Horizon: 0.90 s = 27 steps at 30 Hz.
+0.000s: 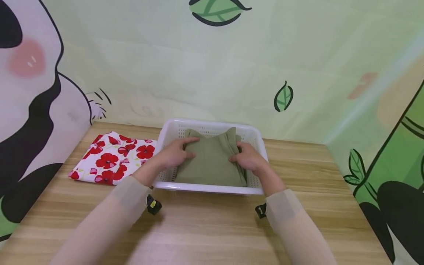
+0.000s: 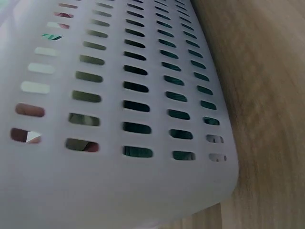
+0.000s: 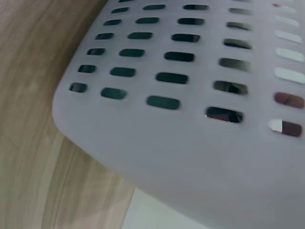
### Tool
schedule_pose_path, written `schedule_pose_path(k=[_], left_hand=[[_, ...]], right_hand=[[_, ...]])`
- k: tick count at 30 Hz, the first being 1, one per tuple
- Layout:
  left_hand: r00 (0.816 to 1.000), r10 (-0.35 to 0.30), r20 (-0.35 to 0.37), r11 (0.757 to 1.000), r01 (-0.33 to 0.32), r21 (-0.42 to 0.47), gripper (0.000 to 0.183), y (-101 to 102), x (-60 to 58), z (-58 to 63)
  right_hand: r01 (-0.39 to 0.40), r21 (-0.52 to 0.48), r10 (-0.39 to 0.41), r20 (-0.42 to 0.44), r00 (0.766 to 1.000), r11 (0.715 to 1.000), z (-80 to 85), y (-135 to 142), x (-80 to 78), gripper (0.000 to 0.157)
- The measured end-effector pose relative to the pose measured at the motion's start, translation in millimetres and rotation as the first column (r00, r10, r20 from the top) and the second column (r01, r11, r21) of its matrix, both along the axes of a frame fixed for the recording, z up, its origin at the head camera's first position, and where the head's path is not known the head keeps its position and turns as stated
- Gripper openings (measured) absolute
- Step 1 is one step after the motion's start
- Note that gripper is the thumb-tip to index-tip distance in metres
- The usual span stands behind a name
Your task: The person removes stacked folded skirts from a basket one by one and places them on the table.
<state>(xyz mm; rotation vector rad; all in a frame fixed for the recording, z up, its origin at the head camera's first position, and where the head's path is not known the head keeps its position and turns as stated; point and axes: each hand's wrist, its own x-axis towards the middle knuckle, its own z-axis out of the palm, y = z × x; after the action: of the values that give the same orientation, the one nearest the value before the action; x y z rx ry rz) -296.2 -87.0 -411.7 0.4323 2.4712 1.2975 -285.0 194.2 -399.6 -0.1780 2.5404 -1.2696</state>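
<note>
Folded olive cloth [image 1: 212, 162] sits in white basket [image 1: 208, 189]

The olive cloth is inside the basket, filling most of its width, front edge close to the basket's front rim; back edge dips mid-way, w/ raised folds toward the basket's R side. L hand [image 1: 172, 152] reaches over the basket's L side, R hand [image 1: 250, 157] over its R side; both touch the cloth by its side edges. Grip: L thumb + index look extended & spread on the fabric, R thumb + fingertip at the opp. edge. Other fingers hidden & wrist views are mostly basket wall, so can't tell if either grip is clamped or loose.

Handling (my read): light, soft, floppy, prob. not slippery, nothing to break. Main risk = folds slumping or layers sliding apart. Best hold: both side edges, thumbs on top, fingers under the full stack; a one-corner pinch would prob. undo the fold.

Dark green stuff [image 3: 163, 102] shows thru the basket's lower slots; can't ID it. Flowered cloth [image 1: 112, 158], also folded, is on the table [image 1: 205, 232] just L of the basket.
</note>
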Motion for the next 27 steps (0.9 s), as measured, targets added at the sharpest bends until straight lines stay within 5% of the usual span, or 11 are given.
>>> schedule_pose_path(k=[12, 20, 27], left_hand=[[1.000, -0.002, -0.030, 1.000, 0.002, -0.031, 0.060, -1, 0.3, 22.0], [1.000, 0.007, 0.029, 1.000, -0.007, 0.001, 0.059, -4, -6.0, 26.4], [0.998, 0.030, 0.062, 0.999, -0.033, 0.033, 0.060, -3, -9.7, 34.6]], right_hand=[[0.028, 0.052, -0.025, -0.065, 0.998, 0.998, 15.6, -3, 1.9, 0.038], [0.085, 0.086, -0.076, -0.103, 0.992, 0.993, 22.4, -8, -2.6, 0.046], [0.115, -0.004, -0.115, -0.099, 0.988, 0.993, 30.2, -6, -9.5, 0.049]])
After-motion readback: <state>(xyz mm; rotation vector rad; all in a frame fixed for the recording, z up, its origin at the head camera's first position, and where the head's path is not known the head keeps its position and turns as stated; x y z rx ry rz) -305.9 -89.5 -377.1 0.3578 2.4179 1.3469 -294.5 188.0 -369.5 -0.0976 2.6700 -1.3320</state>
